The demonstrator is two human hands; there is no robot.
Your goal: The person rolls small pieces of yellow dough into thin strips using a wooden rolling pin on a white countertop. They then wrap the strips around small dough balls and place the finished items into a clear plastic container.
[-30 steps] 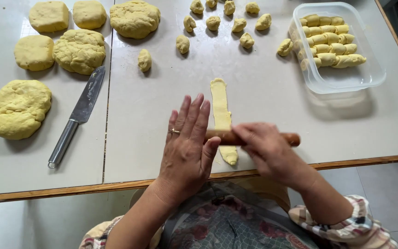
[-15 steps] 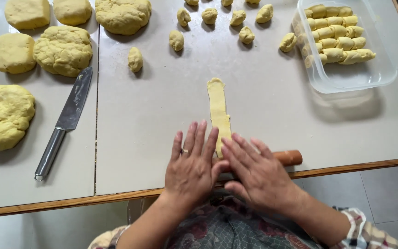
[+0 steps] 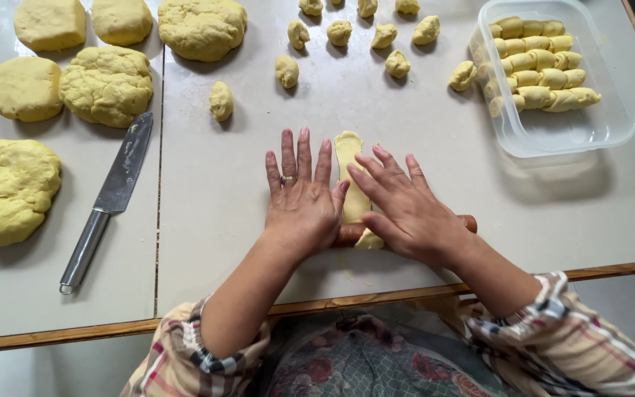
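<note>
A thin wooden rolling pin point(image 3: 469, 222) lies across the near end of a long flattened strip of yellow dough point(image 3: 348, 156) on the grey table point(image 3: 435, 176). My left hand point(image 3: 299, 197) rests flat on the pin's left part, fingers spread, with a ring on one finger. My right hand point(image 3: 408, 208) lies flat on the pin's right part, its fingers angled over the strip. Only the pin's right tip and a short piece between my hands show.
A steel knife point(image 3: 112, 195) lies to the left. Large dough lumps point(image 3: 106, 84) sit at the far left and back. Several small dough pieces point(image 3: 286, 71) lie behind the strip. A clear plastic tub point(image 3: 589, 132) holding rolled dough pieces stands at the back right.
My right hand went from gripping the pin to lying flat on it. Both hands and the pin have moved away from the table edge, along the dough strip.
</note>
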